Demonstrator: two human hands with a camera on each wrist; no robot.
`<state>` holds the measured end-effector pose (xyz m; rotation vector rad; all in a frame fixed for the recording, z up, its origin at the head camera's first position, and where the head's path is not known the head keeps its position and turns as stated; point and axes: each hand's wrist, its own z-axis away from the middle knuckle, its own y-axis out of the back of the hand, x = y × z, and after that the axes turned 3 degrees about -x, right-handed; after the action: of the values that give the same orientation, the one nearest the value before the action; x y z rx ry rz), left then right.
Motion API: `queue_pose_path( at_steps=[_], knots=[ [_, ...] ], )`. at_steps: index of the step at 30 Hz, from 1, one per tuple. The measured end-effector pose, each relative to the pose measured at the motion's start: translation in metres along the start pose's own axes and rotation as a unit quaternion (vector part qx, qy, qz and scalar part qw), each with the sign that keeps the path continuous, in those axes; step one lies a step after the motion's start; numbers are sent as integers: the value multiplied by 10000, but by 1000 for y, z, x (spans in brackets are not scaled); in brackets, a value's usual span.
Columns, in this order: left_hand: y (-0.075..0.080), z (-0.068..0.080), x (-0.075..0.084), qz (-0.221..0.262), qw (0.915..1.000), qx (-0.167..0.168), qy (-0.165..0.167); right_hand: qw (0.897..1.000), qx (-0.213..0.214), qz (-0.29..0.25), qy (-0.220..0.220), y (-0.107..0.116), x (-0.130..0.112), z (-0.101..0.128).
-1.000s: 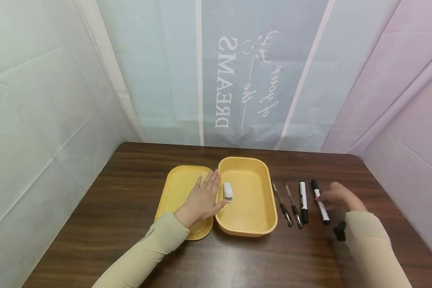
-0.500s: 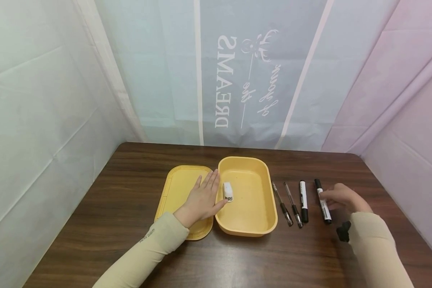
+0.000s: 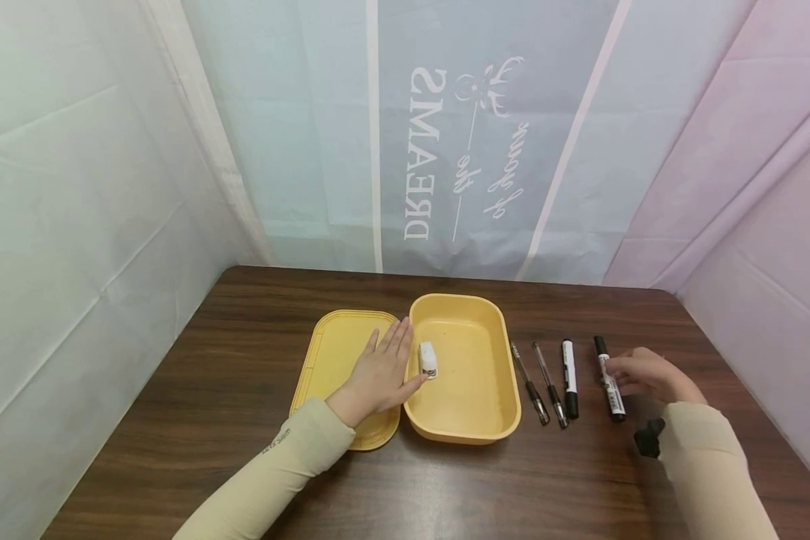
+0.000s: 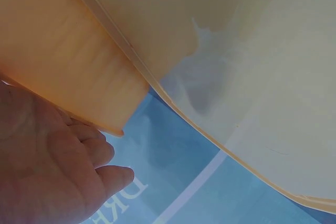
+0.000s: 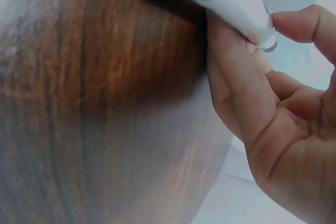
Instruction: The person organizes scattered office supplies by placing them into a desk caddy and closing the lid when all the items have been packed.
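Observation:
My right hand [image 3: 648, 375] pinches a black-and-white marker [image 3: 611, 390] at the right of the row of pens. In the right wrist view, the thumb and fingers lie on either side of that marker [image 5: 244, 17]. Flat and with straight fingers, my left hand [image 3: 374, 375] rests at the left edge of a yellow box [image 3: 511, 360], partly over the yellow lid [image 3: 331, 349]. Its thumb reaches over the box's rim. The left wrist view shows this hand [image 4: 58, 166] beside the yellow plastic. Inside the box lies a small white object [image 3: 427, 358] with a dark printed end.
Between the box and my right hand lie two dark-gripped pens, one nearer [image 3: 530, 384] and one farther [image 3: 550, 385] from the box, and a second marker [image 3: 569, 378]. All rest on a dark wooden table [image 3: 466, 487]. Cloth walls [image 3: 310, 150] stand behind and at both sides.
My right hand has shifted slightly right, and the marker has moved with it, away from the other marker. The left hand, box and lid stay put.

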<state>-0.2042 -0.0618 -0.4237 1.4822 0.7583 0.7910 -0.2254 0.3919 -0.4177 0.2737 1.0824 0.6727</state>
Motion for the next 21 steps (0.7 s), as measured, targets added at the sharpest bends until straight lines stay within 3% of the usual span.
queue_pose_path(
  at_steps=[7, 21],
  knots=[
    [1, -2, -1, -45, 10000, 0, -1, 9999, -27, -50, 84, 3, 2, -1],
    [1, -3, 0, -222, 9997, -31, -5, 9920, -434, -1177, 131, 13, 21, -3]
  ],
)
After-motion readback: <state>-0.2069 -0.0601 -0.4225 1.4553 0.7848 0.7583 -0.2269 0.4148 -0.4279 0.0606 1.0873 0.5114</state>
